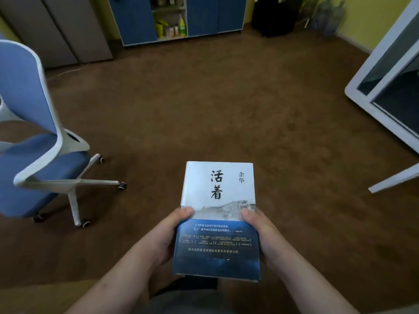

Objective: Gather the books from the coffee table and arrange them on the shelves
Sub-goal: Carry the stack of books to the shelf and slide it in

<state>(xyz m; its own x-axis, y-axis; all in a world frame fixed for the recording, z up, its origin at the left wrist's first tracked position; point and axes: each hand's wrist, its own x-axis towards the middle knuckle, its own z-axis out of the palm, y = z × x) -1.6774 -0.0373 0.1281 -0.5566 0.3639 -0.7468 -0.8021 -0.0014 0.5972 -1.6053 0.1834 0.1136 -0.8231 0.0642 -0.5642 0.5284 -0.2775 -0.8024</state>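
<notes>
I hold a book (218, 200) flat in front of me over the brown carpet, its cover white at the top with black characters and a dark blue band at the bottom. My left hand (169, 232) grips its left edge, thumb on the cover. My right hand (258, 230) grips its right edge the same way. A blue cabinet with an open shelf bay (170, 17) stands against the far wall; bottles and packets sit on its shelves. No coffee table is in view.
A blue and white swivel chair (38, 141) stands at the left. A white-framed glass panel (385, 87) leans in from the right. Grey cabinets (59, 30) stand at the far left, a black bin (274, 14) at the back. Brown carpet (215, 98) stretches between me and the cabinet.
</notes>
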